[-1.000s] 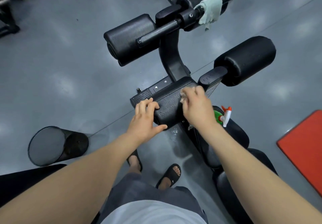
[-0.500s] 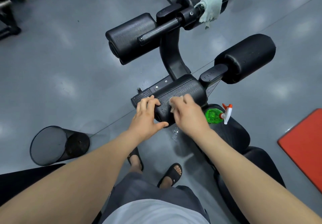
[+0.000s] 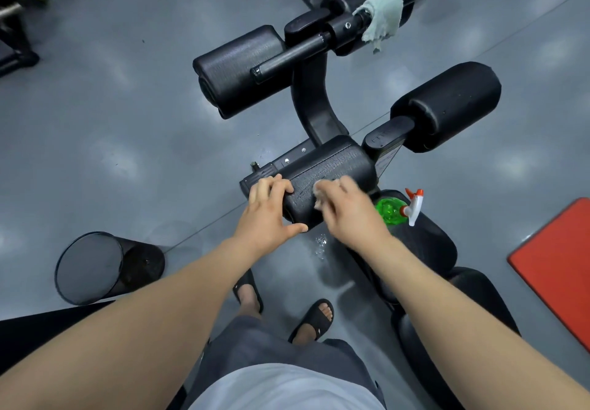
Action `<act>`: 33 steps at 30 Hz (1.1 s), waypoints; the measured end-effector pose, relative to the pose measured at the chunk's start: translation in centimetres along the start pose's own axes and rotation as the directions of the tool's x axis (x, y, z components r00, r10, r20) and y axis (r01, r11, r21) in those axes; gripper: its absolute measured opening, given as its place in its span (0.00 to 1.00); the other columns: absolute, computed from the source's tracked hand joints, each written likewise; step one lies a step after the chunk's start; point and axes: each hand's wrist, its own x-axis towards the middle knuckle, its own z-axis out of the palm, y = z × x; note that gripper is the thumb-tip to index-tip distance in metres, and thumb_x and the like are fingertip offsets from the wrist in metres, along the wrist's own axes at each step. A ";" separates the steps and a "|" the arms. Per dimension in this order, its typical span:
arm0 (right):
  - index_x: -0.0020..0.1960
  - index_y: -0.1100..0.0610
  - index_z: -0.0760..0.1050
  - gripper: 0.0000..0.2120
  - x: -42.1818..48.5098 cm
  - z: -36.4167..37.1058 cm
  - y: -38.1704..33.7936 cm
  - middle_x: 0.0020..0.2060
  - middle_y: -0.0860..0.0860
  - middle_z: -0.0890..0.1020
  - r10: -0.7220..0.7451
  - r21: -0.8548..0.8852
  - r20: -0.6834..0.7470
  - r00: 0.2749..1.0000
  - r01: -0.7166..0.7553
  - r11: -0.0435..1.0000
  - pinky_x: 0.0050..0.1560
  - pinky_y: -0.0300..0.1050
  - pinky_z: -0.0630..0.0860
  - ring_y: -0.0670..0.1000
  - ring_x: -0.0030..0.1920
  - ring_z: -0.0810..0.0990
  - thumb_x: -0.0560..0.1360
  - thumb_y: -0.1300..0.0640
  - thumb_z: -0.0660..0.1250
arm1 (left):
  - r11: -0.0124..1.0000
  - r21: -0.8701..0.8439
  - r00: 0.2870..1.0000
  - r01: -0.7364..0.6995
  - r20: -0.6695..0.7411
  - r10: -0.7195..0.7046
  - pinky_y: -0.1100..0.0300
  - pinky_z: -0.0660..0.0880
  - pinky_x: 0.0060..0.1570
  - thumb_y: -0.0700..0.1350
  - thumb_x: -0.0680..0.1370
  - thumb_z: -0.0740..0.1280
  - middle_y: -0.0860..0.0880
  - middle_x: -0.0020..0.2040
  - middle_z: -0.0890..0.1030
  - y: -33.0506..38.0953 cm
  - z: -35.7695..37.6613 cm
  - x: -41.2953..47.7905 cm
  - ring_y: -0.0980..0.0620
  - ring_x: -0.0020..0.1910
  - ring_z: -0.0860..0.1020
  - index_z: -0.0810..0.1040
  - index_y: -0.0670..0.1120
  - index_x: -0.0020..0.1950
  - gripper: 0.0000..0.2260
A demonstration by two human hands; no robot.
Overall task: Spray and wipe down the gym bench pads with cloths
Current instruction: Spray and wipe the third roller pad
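So this is looking straight down at the foot end of the bench. Left hand [image 3: 271,211] grips the left end of the near roller pad [image 3: 335,170], fingers curled over the top and thumb spread out along the near side. Right hand [image 3: 351,215] is a bit blurry, but its fingers are bunched on a small white cloth [image 3: 319,193] pressed against the top of that same pad, just beside the left hand.

The spray bottle [image 3: 391,210], green with a white and red trigger, lies on its side on the seat pad [image 3: 431,243] at the bench's front edge, just right of the right hand. No label I can make out on it.

A second, pale green cloth [image 3: 383,17] is draped over the handle bar at the far end, above the two bigger roller pads, left [image 3: 236,68] and right [image 3: 453,103].

As for writing, there are raised letters on the bracket [image 3: 384,136] beside the right roller and a sticker [image 3: 387,158] below it, both too small to read.

Some wet drops [image 3: 320,245] on the grey floor under the hands, a black mesh bin [image 3: 92,266] off to the left, and a red mat [image 3: 558,266] at the right edge.
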 end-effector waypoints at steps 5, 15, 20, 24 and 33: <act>0.58 0.53 0.78 0.13 -0.2 -1.7 1.5 0.46 0.52 0.75 0.003 -0.020 0.044 0.999 -0.002 1.000 0.43 0.54 0.78 0.58 0.43 0.80 0.76 0.54 0.62 | 0.973 0.226 0.998 -0.043 -0.030 0.051 0.42 0.73 0.64 0.55 0.69 0.80 0.47 0.76 0.62 0.7 1.2 -1.3 0.46 0.77 0.55 0.65 0.53 0.65 0.32; 0.62 0.54 0.78 0.12 3.6 -5.7 5.1 0.50 0.50 0.72 0.218 -0.025 -0.116 0.969 -0.222 0.975 0.48 0.43 0.68 0.57 0.49 0.77 0.79 0.59 0.64 | 0.957 0.223 0.976 -0.184 -0.075 0.206 0.42 0.76 0.61 0.52 0.73 0.73 0.48 0.69 0.70 0.3 0.0 -1.9 0.44 0.72 0.67 0.71 0.51 0.64 0.22; 0.63 0.53 0.77 0.12 5.2 -5.8 3.8 0.51 0.51 0.71 0.195 0.014 -0.020 0.981 -0.195 0.981 0.54 0.44 0.72 0.56 0.50 0.77 0.81 0.59 0.62 | 0.998 -0.041 0.994 -0.050 -0.101 0.046 0.50 0.69 0.67 0.53 0.75 0.73 0.52 0.67 0.67 0.6 -2.1 1.1 0.49 0.69 0.67 0.68 0.48 0.70 0.27; 0.69 0.51 0.73 0.15 5.8 -5.8 3.2 0.54 0.51 0.70 0.176 0.031 0.120 0.977 -0.181 0.983 0.51 0.35 0.71 0.51 0.51 0.78 0.84 0.57 0.58 | 0.982 -0.110 0.984 0.154 0.110 -0.142 0.58 0.62 0.70 0.56 0.76 0.72 0.48 0.74 0.64 0.4 -3.0 3.6 0.48 0.72 0.65 0.65 0.47 0.78 0.34; 0.73 0.50 0.67 0.21 6.5 -6.1 2.9 0.61 0.52 0.66 0.140 -0.031 0.269 0.953 -0.136 0.990 0.62 0.42 0.74 0.51 0.54 0.79 0.81 0.52 0.64 | 0.986 -0.114 0.992 0.122 0.026 -0.120 0.55 0.60 0.75 0.52 0.80 0.69 0.50 0.72 0.69 0.8 -1.7 1.8 0.49 0.76 0.63 0.71 0.47 0.74 0.23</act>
